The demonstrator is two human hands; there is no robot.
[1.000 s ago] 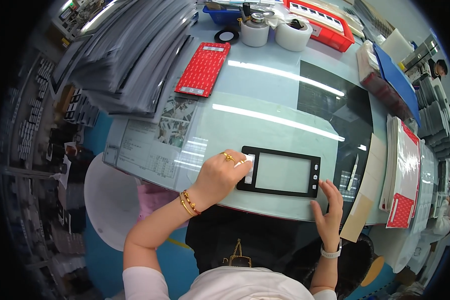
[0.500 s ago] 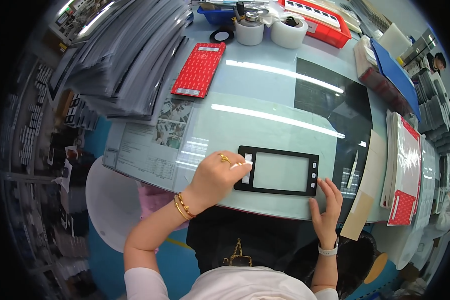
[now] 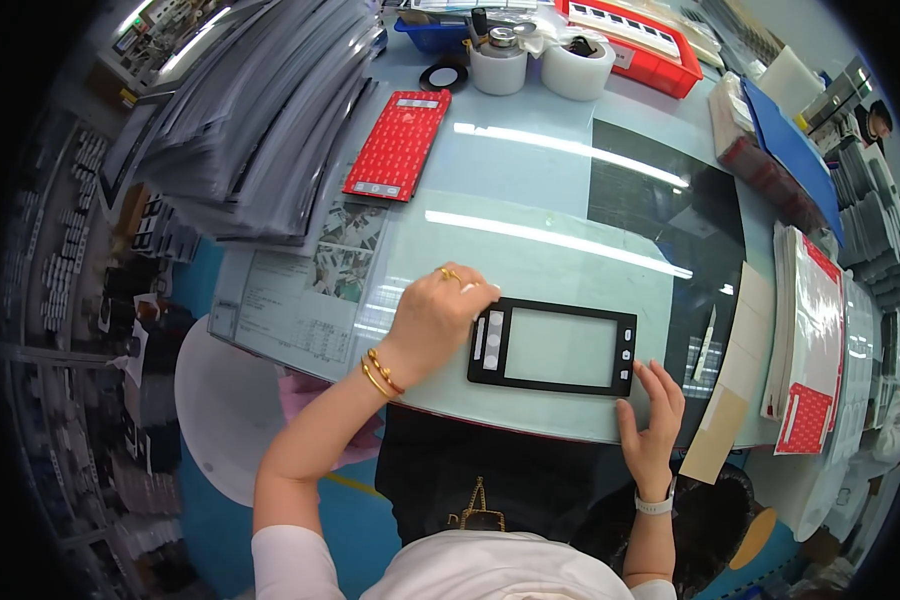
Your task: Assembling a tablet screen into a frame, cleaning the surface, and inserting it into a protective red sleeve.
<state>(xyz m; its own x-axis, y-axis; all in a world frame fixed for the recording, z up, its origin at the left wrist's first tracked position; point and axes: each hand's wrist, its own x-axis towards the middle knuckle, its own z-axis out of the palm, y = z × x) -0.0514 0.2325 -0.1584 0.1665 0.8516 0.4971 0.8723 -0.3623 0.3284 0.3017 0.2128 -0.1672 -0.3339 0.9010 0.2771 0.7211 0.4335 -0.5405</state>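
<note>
On the glass table (image 3: 530,240), left hand (image 3: 432,322) pinches the black panel (image 3: 553,347) edge, right hand (image 3: 652,420) spread flat steadies its corner, panel laid flat

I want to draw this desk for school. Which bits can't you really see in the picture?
Head view:
- Left edge of the black panel: the left hand covers it.
- Its lower right corner: the fingertips of the right hand lie over it.
- Grey sheet stack: cut off by the picture's dark rim.
- Papers under the glass: too small to make out.
</note>
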